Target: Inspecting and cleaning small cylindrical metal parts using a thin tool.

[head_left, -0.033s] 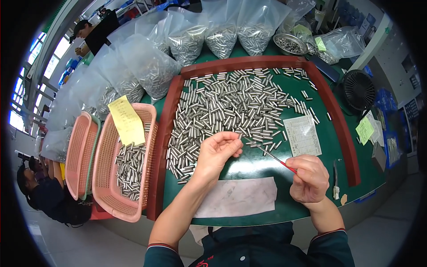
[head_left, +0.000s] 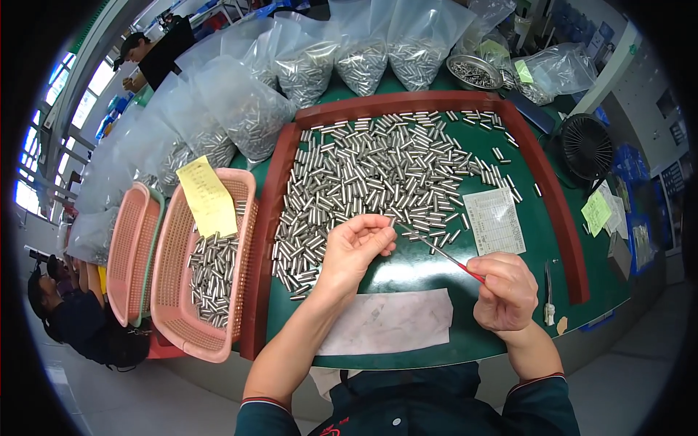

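Note:
My left hand [head_left: 356, 253] is closed, thumb and forefinger pinching one small metal pin [head_left: 393, 221] just over the near edge of the pile. In my right hand [head_left: 507, 291] is a slim metal tool with a red handle [head_left: 451, 259]; its thin tip reaches left to the pinched pin. Whether tip and pin touch is too small to tell. Beyond both hands, many loose silver cylindrical pins [head_left: 363, 171] lie spread on the green tabletop [head_left: 407, 275]. A pale cloth [head_left: 392, 323] lies flat between my forearms.
A dark red frame [head_left: 563, 232] borders the pins. Left of it stand pink baskets [head_left: 163, 305], one holding pins and a yellow note [head_left: 209, 196]. Filled plastic bags [head_left: 305, 69] line the back. Right are a printed sheet [head_left: 496, 221], a black fan [head_left: 585, 149] and a thin tool [head_left: 549, 294].

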Demonstrator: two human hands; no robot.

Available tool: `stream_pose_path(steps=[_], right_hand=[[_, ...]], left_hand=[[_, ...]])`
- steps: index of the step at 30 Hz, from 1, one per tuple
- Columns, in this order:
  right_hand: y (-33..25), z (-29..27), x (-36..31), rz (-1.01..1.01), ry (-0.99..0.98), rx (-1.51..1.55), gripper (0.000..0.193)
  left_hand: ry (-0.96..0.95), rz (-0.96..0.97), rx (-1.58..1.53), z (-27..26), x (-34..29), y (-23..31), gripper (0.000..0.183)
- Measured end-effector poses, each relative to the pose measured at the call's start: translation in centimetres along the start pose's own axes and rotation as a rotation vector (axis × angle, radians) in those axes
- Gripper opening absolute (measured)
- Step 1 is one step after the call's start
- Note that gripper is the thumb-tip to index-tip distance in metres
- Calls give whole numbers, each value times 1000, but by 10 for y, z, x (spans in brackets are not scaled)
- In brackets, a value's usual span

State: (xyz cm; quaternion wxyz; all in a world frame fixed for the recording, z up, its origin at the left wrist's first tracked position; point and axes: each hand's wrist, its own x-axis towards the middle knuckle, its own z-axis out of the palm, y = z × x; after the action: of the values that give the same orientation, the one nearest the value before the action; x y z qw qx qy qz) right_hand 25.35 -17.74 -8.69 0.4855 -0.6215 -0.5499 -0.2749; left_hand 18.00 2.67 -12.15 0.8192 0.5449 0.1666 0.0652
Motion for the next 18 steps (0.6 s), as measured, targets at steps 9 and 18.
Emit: stream_pose_path(steps=[9, 18], right_hand=[[1, 5, -1, -5, -4, -1, 20], [-4, 1, 1, 11, -18, 11, 21]], left_hand=[[35, 42, 107, 7, -5, 2, 14], [73, 127, 166, 10, -7, 2, 13]])
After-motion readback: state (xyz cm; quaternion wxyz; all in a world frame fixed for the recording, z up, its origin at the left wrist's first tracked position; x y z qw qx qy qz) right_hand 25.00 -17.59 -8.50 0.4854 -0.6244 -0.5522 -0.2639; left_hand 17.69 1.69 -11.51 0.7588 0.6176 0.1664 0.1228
